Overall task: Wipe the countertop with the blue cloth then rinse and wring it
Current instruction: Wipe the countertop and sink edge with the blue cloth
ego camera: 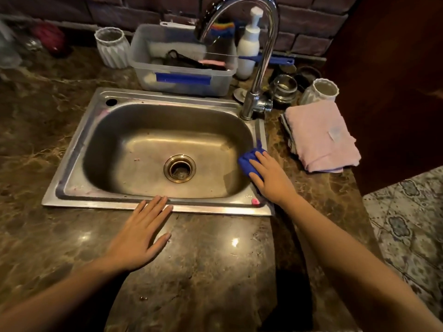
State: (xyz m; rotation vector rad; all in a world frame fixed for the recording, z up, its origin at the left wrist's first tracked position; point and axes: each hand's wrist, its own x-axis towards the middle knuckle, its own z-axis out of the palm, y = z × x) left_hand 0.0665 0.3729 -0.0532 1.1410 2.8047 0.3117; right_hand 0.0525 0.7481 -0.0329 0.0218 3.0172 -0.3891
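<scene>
The blue cloth (248, 161) lies bunched on the right rim of the steel sink (79, 140), partly over the basin edge. My right hand (271, 178) presses flat on it with straight fingers, covering most of it. My left hand (139, 233) rests flat on the brown marble countertop (215, 259) in front of the sink, fingertips touching the sink's front rim. A chrome faucet (257, 92) rises at the sink's back right corner, and no water runs from it.
Right of the sink lies a folded pink towel (321, 137). Behind the sink stand a clear plastic bin (182, 75) of brushes, a white pump bottle (248, 49), two white ribbed cups (112, 47), (320, 91) and metal bowls (285, 88). The counter ends at right above tiled floor (407, 224).
</scene>
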